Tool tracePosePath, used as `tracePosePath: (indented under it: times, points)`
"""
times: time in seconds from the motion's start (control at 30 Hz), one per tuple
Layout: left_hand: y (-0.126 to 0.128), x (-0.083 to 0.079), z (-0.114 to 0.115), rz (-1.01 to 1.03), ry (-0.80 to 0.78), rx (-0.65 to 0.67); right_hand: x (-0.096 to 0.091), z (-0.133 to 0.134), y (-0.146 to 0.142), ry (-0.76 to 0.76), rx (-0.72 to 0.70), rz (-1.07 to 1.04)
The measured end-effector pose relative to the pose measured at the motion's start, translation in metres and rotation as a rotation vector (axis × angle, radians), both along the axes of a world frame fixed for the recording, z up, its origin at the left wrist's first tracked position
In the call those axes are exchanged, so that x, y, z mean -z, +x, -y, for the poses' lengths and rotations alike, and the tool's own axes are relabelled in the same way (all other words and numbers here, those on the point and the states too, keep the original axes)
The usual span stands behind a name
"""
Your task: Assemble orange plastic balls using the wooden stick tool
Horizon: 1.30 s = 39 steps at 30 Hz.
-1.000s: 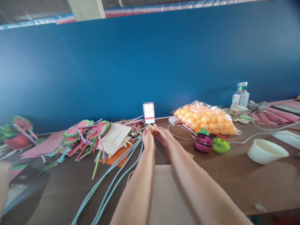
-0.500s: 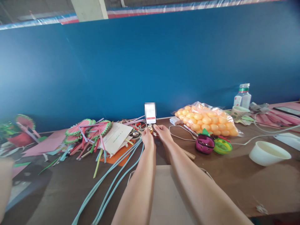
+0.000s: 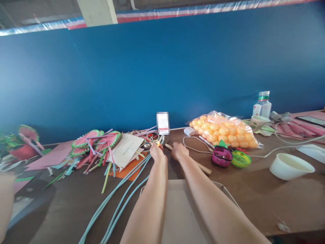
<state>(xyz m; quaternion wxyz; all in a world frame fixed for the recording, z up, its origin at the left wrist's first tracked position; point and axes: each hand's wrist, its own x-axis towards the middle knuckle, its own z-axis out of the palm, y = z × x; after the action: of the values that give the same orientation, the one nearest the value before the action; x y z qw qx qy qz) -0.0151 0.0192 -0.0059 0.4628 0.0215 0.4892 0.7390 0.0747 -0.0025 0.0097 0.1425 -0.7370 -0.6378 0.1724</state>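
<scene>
My left hand [image 3: 157,153] is closed at the middle of the table, its fingers around a small shiny gold round thing [image 3: 157,143] that they partly hide. Just left of it lies a silver round piece [image 3: 147,145]. My right hand [image 3: 179,151] is closed over a wooden stick [image 3: 203,168], which sticks out on both sides of the fist and slants down to the right. Behind both hands a phone [image 3: 163,123] stands upright, its screen mostly blurred out.
Pale blue cords [image 3: 119,193], papers [image 3: 127,149] and pink paper fans [image 3: 110,140] lie on the left. To the right are a bag of orange balls [image 3: 223,128], a purple pouch [image 3: 221,156], a white bowl [image 3: 290,166] and bottles [image 3: 262,105]. Another person's arm [image 3: 6,203] shows at far left.
My right hand has moved away from the left hand, down and right, onto the wooden stick. My left hand has shifted slightly down with the gold thing.
</scene>
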Motion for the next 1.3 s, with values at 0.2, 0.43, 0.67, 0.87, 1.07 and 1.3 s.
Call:
tracePosePath:
  times: [0.2, 0.43, 0.67, 0.87, 1.07, 1.3]
  points:
    - [-0.002, -0.003, 0.0, -0.007, -0.033, -0.002, -0.012, 0.005, 0.0, 0.275, 0.062, -0.014]
    - [-0.002, -0.003, -0.002, 0.054, -0.029, 0.009, -0.026, 0.013, 0.005, 0.499, 0.041, -0.057]
    - [0.0, -0.008, 0.0, 0.104, -0.012, 0.025, -0.027, 0.016, 0.002, 0.577, -0.026, -0.134]
    - [0.001, -0.01, 0.001, 0.112, -0.017, 0.035, -0.022, 0.016, -0.002, 0.613, -0.095, -0.12]
    - [0.001, -0.009, 0.001, 0.106, -0.027, 0.03, -0.021, 0.016, -0.002, 0.556, -0.112, -0.084]
    - [0.002, -0.01, 0.004, 0.089, -0.041, 0.013, -0.022, 0.017, -0.001, 0.557, -0.132, -0.07]
